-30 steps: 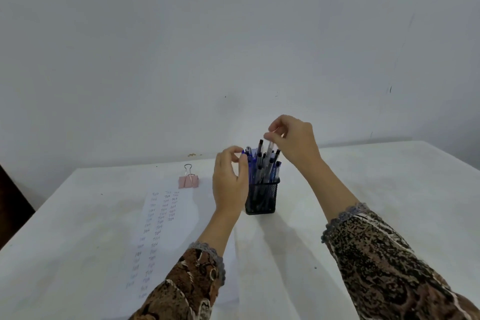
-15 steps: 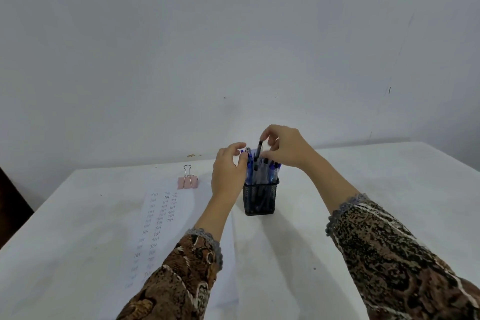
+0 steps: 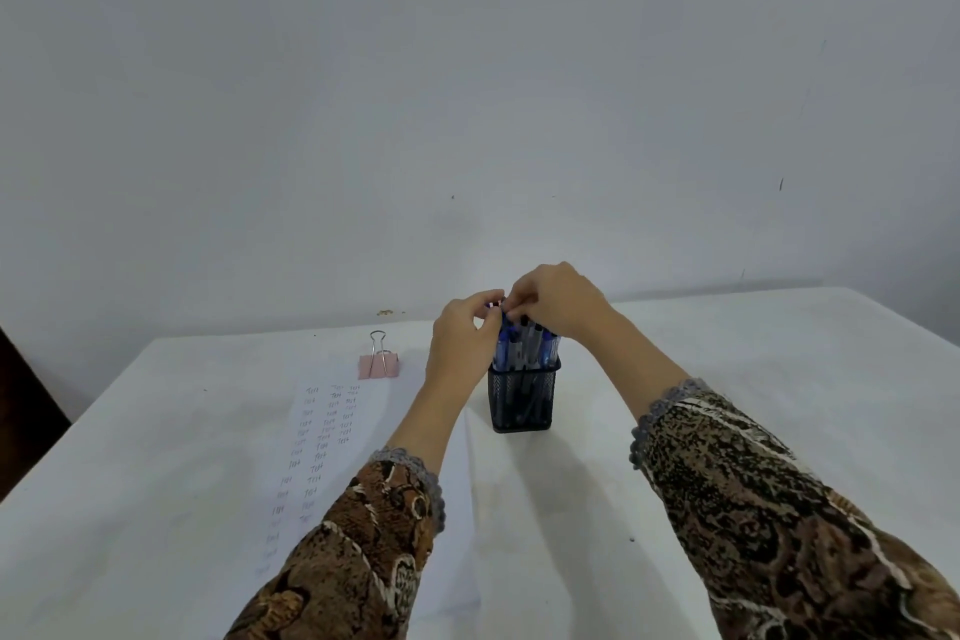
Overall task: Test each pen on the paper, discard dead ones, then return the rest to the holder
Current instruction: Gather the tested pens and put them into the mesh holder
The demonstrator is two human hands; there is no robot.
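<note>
A black mesh pen holder (image 3: 522, 400) stands mid-table, filled with several blue and grey pens (image 3: 530, 348). My left hand (image 3: 460, 340) is against the holder's left side, its fingers curled round the pen tops there. My right hand (image 3: 558, 299) sits on top of the pens, fingertips pinching at the tops close to my left fingers. Which pen each hand has is hidden by the fingers. The white paper (image 3: 332, 452), covered with columns of small written test marks, lies left of the holder, partly under my left forearm.
A pink binder clip (image 3: 379, 361) lies at the paper's far end. The white table (image 3: 753, 379) meets a plain wall at the back; its left edge drops off beside a dark object (image 3: 21, 411).
My right hand has come down from above the holder onto the pen tops, pushing the raised pen down among the others. My left hand stayed at the holder's left side.
</note>
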